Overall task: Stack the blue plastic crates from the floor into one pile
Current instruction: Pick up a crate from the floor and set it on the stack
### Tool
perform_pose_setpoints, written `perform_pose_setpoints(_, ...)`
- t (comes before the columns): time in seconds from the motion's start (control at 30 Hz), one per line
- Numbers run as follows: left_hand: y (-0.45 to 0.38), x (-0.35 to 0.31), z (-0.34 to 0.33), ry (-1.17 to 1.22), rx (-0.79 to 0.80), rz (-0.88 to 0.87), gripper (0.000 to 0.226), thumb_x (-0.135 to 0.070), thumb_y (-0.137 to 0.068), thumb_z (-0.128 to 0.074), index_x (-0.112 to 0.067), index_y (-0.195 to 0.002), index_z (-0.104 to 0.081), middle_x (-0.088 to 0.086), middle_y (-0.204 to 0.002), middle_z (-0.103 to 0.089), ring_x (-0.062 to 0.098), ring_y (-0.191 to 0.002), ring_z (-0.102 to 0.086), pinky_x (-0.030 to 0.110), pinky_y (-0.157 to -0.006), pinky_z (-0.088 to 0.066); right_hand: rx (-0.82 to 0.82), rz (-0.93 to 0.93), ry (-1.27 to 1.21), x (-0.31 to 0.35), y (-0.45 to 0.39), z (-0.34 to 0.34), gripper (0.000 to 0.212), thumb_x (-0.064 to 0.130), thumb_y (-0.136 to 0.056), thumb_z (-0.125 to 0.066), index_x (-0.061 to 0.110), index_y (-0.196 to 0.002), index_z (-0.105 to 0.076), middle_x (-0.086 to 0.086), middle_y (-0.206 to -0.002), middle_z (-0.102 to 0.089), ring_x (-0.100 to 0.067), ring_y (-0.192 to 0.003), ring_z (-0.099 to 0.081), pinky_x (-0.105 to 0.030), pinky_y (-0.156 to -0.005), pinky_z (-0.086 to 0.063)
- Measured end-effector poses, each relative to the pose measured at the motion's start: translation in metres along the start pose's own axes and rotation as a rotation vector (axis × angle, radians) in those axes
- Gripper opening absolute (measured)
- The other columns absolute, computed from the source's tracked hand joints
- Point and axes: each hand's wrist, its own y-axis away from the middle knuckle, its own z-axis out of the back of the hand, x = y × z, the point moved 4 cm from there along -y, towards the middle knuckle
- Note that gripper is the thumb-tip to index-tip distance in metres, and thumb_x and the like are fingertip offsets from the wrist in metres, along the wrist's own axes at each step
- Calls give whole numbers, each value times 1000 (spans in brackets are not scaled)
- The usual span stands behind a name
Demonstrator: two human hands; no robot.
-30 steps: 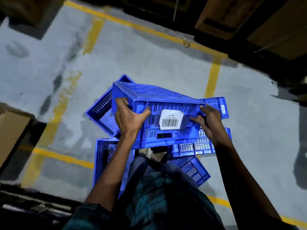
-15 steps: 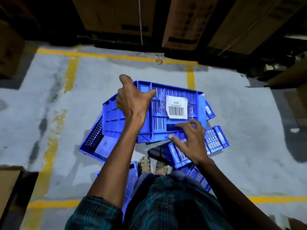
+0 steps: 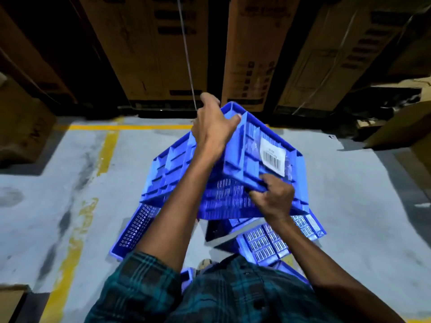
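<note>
Blue plastic fills both hands: the left hand [image 3: 215, 129] is curled over the far top corner of the lifted crate [image 3: 235, 164], fingers hooked over its rim and thumb lying along the near face, while the right hand [image 3: 272, 198] grips the crate's lower near edge, fingers wrapped under it beside the barcode label [image 3: 273, 157]. Neither hand is spread open; each is closed on the same crate. The crate is held clear of the floor and tipped, its ribbed side wall turned toward the camera, its long axis running from lower left to upper right, so the left hand sits higher and farther out and the right hand lower and nearer the body. Directly beneath it lie the other crates: one slotted crate [image 3: 136, 226] on the concrete floor [image 3: 70, 183] to the lower left, and another crate [image 3: 270, 243] tilted just under the right wrist. A further blue edge shows near the shoe [image 3: 205, 264], partly hidden by the plaid shirt [image 3: 233, 294]. The coming move likely turns on levelling the held crate and bringing it down squarely over one of these. Cardboard boxes [image 3: 151, 50] stand behind the yellow floor line [image 3: 130, 127].
</note>
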Motion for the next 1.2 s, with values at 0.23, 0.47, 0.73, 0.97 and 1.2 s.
perform_pose_setpoints(0.23, 34, -2, -7, 274, -191, -57, 52, -62, -81, -61, -29, -117, -45, -3, -98, -72, 13, -89, -68, 35, -76, -54, -55, -340, -101, -51, -19, 39, 31, 35, -68, -82, 10, -62, -65, -3, -50, -57, -21, -45, -51, -29, -46, -40)
perform_pose_setpoints(0.47, 78, 60, -18, 204, -480, -45, 41, -56, -90, -53, -32, -121, -40, 0, -119, -70, 26, -99, -70, 32, -71, -50, -100, -395, -210, -49, -25, 56, 31, 47, -70, -73, 20, -59, -64, 16, -40, -45, 4, -38, -45, -8, -41, -32)
perform_pose_setpoints(0.73, 68, 95, -20, 189, -533, -24, 55, -57, -90, -51, -26, -132, -34, 13, -137, -60, 22, -127, -58, 37, -84, -52, -219, -480, -263, -44, -41, 66, 52, 58, -71, -68, 26, -44, -36, 23, -50, -50, 0, -42, -44, -16, -42, -32)
perform_pose_setpoints(0.97, 7, 158, -29, 296, -376, 188, 79, -44, -85, -68, -10, -138, -21, 21, -136, -53, 41, -117, -55, 43, -88, -44, -308, -426, -419, -30, -70, 68, 57, 52, -75, -72, 27, -43, -32, 15, -39, -43, -6, -36, -36, -12, -37, -25)
perform_pose_setpoints(1.2, -88, 197, -19, 387, -241, 420, 108, -43, -75, -80, -13, -146, -4, 35, -137, -39, 48, -129, -39, 58, -102, -40, -365, -433, -466, -25, -113, 58, 62, 60, -70, -68, 3, -54, -50, 5, -46, -36, -10, -48, -30, -34, -46, -33)
